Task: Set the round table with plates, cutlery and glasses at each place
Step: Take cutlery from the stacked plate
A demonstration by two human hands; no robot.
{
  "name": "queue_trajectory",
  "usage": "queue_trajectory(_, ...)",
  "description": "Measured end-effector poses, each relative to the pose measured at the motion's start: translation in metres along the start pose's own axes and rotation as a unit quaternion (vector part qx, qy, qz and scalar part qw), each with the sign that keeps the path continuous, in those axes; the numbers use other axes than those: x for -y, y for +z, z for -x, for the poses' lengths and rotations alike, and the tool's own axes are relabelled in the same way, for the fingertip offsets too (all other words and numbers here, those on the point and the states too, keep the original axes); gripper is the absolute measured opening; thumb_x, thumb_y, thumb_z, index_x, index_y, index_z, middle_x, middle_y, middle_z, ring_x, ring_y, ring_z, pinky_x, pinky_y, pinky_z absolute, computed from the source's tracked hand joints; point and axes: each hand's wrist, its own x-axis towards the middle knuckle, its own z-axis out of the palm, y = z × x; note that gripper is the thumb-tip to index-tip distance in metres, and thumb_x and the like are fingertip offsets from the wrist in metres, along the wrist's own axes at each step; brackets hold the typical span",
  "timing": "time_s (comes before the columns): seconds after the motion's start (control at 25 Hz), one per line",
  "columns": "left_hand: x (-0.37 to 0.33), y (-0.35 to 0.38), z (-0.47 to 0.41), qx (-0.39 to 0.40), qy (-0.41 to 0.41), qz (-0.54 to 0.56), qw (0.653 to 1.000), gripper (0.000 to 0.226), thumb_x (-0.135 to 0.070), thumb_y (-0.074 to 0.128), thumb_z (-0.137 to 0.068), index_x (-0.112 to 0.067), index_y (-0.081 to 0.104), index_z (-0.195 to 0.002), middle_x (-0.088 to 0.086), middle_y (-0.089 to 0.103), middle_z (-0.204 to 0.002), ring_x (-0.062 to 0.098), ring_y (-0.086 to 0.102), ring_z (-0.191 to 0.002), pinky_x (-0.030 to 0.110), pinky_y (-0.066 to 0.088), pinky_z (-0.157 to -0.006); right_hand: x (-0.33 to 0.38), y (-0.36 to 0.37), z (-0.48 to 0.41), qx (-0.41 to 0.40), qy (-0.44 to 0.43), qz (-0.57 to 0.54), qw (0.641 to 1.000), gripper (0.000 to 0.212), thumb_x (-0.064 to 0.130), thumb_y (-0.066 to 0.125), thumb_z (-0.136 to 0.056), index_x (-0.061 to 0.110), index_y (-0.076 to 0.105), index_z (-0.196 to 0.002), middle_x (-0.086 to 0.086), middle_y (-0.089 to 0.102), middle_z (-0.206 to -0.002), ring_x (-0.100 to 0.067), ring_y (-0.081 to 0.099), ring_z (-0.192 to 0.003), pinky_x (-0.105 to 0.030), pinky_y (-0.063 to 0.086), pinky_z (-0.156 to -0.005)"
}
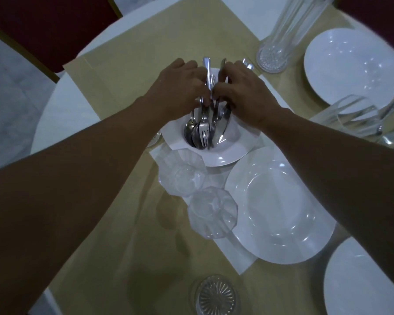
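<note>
A bundle of cutlery (203,130), spoons, forks and knives, lies in a deep white plate (234,142) at the table's middle. My left hand (180,85) grips the handles from the left. My right hand (243,92) pinches other handles from the right. Both hands meet over the plate. A flat white plate (280,212) lies nearer to me on the right. Two clear glasses (182,176) (212,214) stand to the left of that plate.
Tan cloth (127,71) covers the round white table. A tall ribbed glass (280,39) stands at the back right. White plates lie at the far right (348,64) and bottom right (362,280). Another glass (214,296) stands at the near edge. A red chair (52,26) is at back left.
</note>
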Motion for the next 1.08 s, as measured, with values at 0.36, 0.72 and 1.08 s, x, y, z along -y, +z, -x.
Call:
queue_trajectory(0.36, 0.005, 0.000, 0.006, -0.048, 0.084, -0.010, 0.995, 0.018, -0.028, 0.058, -0.085, -0.026, 0.076, -0.084, -0.006, 0.070, -0.091, 0.025, 0.058, -0.090, 0.039, 0.044, -0.084, 0.002, -0.028, 0.013, -0.087, 0.002, -0.033, 0.996, 0.020, -0.010, 0.051, -0.093, 0.005, 0.063, -0.083, -0.013, 0.063, -0.085, -0.034, 0.054, -0.080, -0.042, 0.044, -0.069)
queue_trajectory(0.72, 0.017, -0.045, 0.056, -0.083, 0.019, 0.101, 0.991, 0.006, -0.020, 0.070, -0.087, -0.017, 0.074, -0.090, 0.006, 0.073, -0.084, 0.031, 0.062, -0.084, 0.045, 0.047, -0.090, 0.080, -0.074, 0.051, -0.182, 0.220, -0.185, 0.940, 0.007, -0.004, 0.060, -0.090, 0.001, 0.066, -0.091, -0.008, 0.067, -0.087, -0.028, 0.060, -0.080, -0.034, 0.050, -0.074)
queue_trajectory(1.08, -0.051, -0.070, 0.198, -0.095, -0.343, 0.310, 0.882, 0.015, -0.022, 0.052, -0.101, -0.012, 0.052, -0.112, 0.005, 0.064, -0.091, 0.021, 0.060, -0.075, 0.029, 0.043, -0.068, 0.157, -0.143, 0.165, -0.139, 0.451, -0.406, 0.783, 0.012, 0.016, 0.066, -0.096, 0.026, 0.065, -0.102, 0.003, 0.063, -0.072, -0.020, 0.071, -0.062, -0.029, 0.051, -0.053)
